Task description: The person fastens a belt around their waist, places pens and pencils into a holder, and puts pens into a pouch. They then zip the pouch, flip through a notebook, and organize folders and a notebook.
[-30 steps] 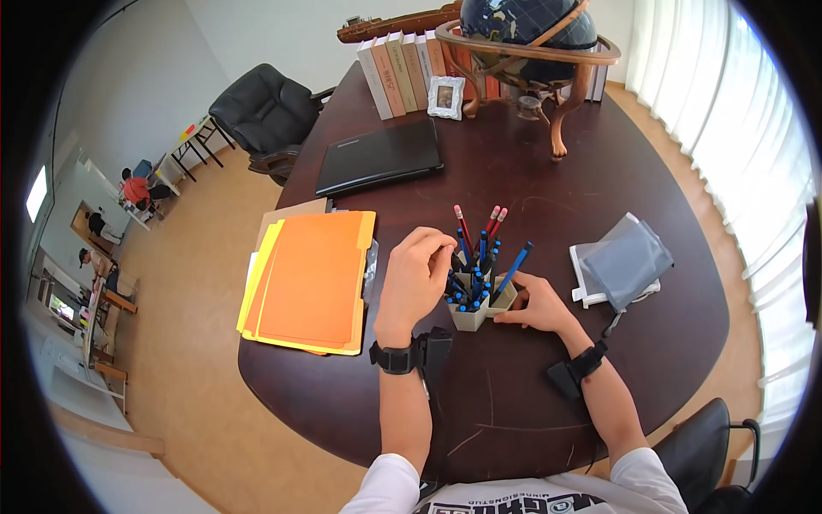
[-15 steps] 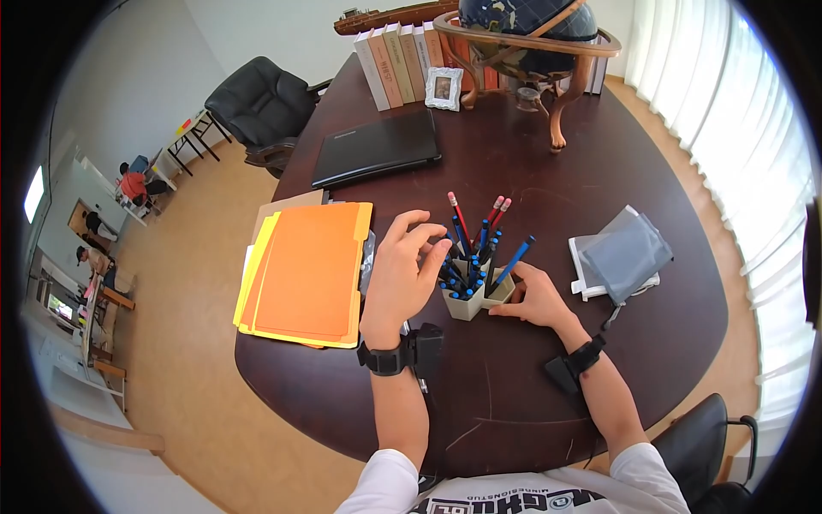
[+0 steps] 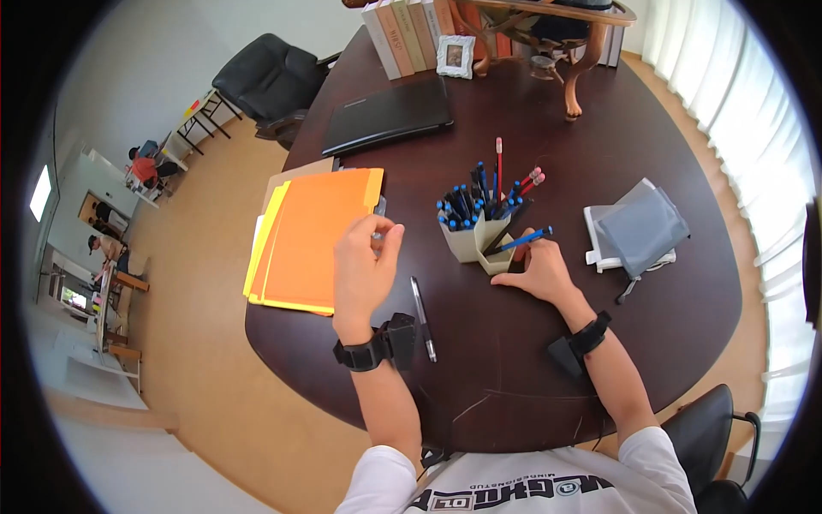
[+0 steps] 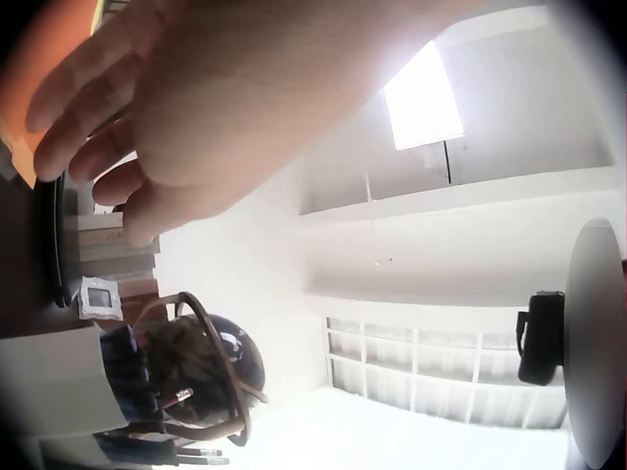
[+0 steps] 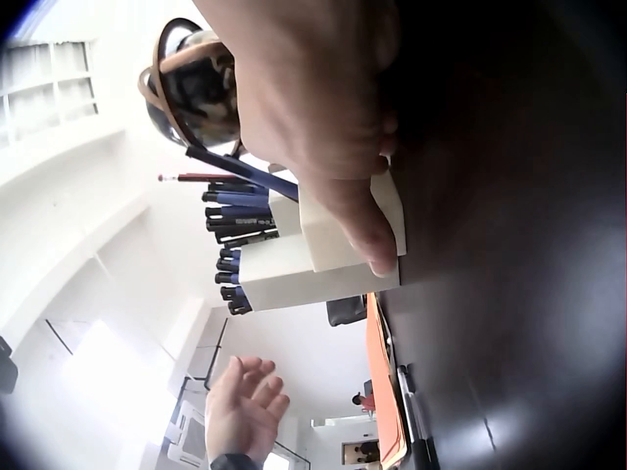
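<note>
A pale, several-sided pen holder [image 3: 462,245] stands on the dark desk, packed with blue-capped pens [image 3: 461,206] and a few red pencils [image 3: 499,163]. One blue pen [image 3: 531,237] leans out of its low front compartment. My right hand [image 3: 548,272] grips that compartment, the thumb [image 5: 367,235] along one wall and the fingers round the far side, partly hidden. My left hand [image 3: 363,267] hovers with loosely bent fingers over the right edge of the orange folders [image 3: 317,223], holding nothing. A silver-and-black pen [image 3: 423,319] lies on the desk between my hands.
A closed black laptop [image 3: 390,117] lies behind the folders. Further back stand books [image 3: 402,38], a white picture frame [image 3: 455,56] and a globe stand [image 3: 572,94]. Grey mesh pouches [image 3: 638,227] lie on the right. An office chair [image 3: 270,81] stands beyond the desk's left edge.
My left hand has drawn back from the pens, leftward toward the folders. My right hand stays at the holder, which now sits turned. The head view has tilted down, showing the loose pen fully.
</note>
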`<state>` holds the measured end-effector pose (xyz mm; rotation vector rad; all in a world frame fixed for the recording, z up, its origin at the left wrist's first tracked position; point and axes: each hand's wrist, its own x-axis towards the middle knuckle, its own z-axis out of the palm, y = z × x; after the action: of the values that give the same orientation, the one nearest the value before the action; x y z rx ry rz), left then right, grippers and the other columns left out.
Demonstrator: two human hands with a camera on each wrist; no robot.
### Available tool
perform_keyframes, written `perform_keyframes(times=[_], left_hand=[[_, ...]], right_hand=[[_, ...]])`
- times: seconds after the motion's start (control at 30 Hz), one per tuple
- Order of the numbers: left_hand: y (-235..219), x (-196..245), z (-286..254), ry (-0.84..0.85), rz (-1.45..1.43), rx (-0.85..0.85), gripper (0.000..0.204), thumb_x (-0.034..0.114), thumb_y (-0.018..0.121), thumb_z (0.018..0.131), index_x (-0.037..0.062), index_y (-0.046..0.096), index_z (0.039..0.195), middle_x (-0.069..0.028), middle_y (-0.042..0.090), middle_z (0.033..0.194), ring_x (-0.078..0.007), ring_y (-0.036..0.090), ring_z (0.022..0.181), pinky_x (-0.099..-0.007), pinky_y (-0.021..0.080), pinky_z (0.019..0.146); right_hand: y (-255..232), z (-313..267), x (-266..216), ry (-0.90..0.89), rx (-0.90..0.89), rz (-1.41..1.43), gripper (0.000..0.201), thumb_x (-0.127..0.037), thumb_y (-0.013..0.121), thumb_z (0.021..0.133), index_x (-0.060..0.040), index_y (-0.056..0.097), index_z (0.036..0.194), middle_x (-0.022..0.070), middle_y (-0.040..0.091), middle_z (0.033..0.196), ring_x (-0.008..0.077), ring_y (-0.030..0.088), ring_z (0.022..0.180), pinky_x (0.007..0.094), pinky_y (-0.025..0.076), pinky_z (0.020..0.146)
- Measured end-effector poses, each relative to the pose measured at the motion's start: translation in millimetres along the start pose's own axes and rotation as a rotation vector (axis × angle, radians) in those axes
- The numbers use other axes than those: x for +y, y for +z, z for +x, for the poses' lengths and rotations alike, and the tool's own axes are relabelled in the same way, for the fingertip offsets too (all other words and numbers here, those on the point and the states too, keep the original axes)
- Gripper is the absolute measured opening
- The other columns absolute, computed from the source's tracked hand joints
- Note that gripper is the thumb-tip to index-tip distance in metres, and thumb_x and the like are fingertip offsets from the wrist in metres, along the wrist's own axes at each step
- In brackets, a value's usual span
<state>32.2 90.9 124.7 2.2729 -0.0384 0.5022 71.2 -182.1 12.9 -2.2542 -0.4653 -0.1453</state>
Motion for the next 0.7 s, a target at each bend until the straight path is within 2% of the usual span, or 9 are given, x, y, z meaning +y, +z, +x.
perform_keyframes(times=[0.03, 0.07, 0.2, 0.27, 0.3, 0.33, 0.53, 0.63, 0.7], left_hand=[[-4.0, -7.8, -8.6, -0.060, 0.056, -0.056, 0.022, 0.019, 0.069, 0.092, -0.0028, 0.064, 0.092, -0.0128, 0.065, 0.082, -0.0213, 0.065, 0.066, -0.0323, 0.051, 0.061], [-7.9, -17.0, -19.6, -0.116, 0.110, -0.108, 0.025, 0.021, 0.070, 0.092, -0.0024, 0.063, 0.092, -0.0138, 0.065, 0.078, -0.0239, 0.065, 0.066, -0.0341, 0.051, 0.062], [0.5, -33.6, -72.4, -0.332, 0.202, -0.344, 0.039, 0.032, 0.074, 0.088, -0.0018, 0.057, 0.097, -0.0186, 0.065, 0.071, -0.0350, 0.068, 0.071, -0.0413, 0.052, 0.066], [12.7, -32.3, -93.6, -0.287, 0.307, -0.445, 0.048, 0.037, 0.076, 0.086, -0.0028, 0.054, 0.103, -0.0218, 0.066, 0.074, -0.0397, 0.068, 0.075, -0.0440, 0.053, 0.068], [21.8, -39.3, -105.4, -0.223, 0.331, -0.443, 0.046, 0.034, 0.078, 0.084, -0.0037, 0.056, 0.099, -0.0214, 0.066, 0.072, -0.0402, 0.068, 0.076, -0.0448, 0.053, 0.069], [27.1, -39.2, -111.5, -0.235, 0.334, -0.442, 0.044, 0.032, 0.078, 0.083, -0.0037, 0.057, 0.097, -0.0211, 0.066, 0.072, -0.0399, 0.068, 0.076, -0.0444, 0.053, 0.068], [32.2, -26.9, -126.1, -0.327, 0.205, -0.390, 0.022, 0.015, 0.071, 0.085, -0.0046, 0.061, 0.086, -0.0181, 0.069, 0.074, -0.0342, 0.070, 0.072, -0.0400, 0.053, 0.066], [22.9, -19.7, -137.4, -0.300, 0.075, -0.393, 0.019, 0.012, 0.070, 0.086, -0.0040, 0.060, 0.091, -0.0175, 0.068, 0.075, -0.0265, 0.068, 0.063, -0.0351, 0.052, 0.061], [23.9, -21.0, -146.5, -0.256, -0.061, -0.419, 0.020, 0.012, 0.067, 0.089, -0.0034, 0.057, 0.096, -0.0174, 0.068, 0.079, -0.0278, 0.069, 0.067, -0.0364, 0.053, 0.063]], right_hand=[[2.5, -0.7, 2.9, 0.070, -0.037, 0.081, 0.054, -0.036, 0.093, 0.058, 0.0003, 0.063, 0.084, 0.0102, 0.064, 0.075, 0.0249, 0.064, 0.069, 0.0361, 0.051, 0.066], [4.2, -1.4, 5.1, 0.015, 0.021, 0.143, 0.045, -0.023, 0.092, 0.062, 0.0006, 0.062, 0.084, 0.0018, 0.050, 0.059, 0.0088, 0.046, 0.051, 0.0263, 0.038, 0.050], [0.1, 0.2, 4.7, 0.034, -0.033, 0.160, 0.036, -0.017, 0.088, 0.064, 0.0009, 0.063, 0.082, 0.0031, 0.054, 0.060, 0.0107, 0.050, 0.051, 0.0262, 0.039, 0.051], [0.1, -2.0, 6.9, 0.038, -0.051, 0.170, 0.034, -0.016, 0.087, 0.065, 0.0005, 0.063, 0.081, 0.0049, 0.057, 0.063, 0.0131, 0.054, 0.054, 0.0278, 0.043, 0.054], [1.2, -2.1, 9.7, 0.034, -0.055, 0.183, 0.033, -0.017, 0.086, 0.065, 0.0002, 0.063, 0.080, 0.0064, 0.059, 0.064, 0.0153, 0.057, 0.056, 0.0293, 0.045, 0.056], [2.4, -1.9, 11.5, 0.029, -0.059, 0.194, 0.033, -0.018, 0.086, 0.066, -0.0001, 0.062, 0.080, 0.0078, 0.061, 0.066, 0.0175, 0.060, 0.057, 0.0309, 0.048, 0.058], [3.4, -7.8, 16.6, -0.031, -0.032, 0.267, 0.029, -0.017, 0.085, 0.067, -0.0019, 0.062, 0.077, 0.0061, 0.063, 0.067, 0.0160, 0.060, 0.058, 0.0304, 0.048, 0.057], [1.2, -15.5, 15.4, -0.002, -0.037, 0.296, 0.029, -0.018, 0.085, 0.069, -0.0025, 0.062, 0.076, 0.0047, 0.063, 0.067, 0.0140, 0.060, 0.059, 0.0290, 0.048, 0.058], [-3.1, -24.4, 8.6, 0.043, -0.076, 0.358, 0.029, -0.019, 0.085, 0.071, -0.0033, 0.062, 0.077, 0.0032, 0.063, 0.068, 0.0120, 0.060, 0.060, 0.0277, 0.047, 0.058]])
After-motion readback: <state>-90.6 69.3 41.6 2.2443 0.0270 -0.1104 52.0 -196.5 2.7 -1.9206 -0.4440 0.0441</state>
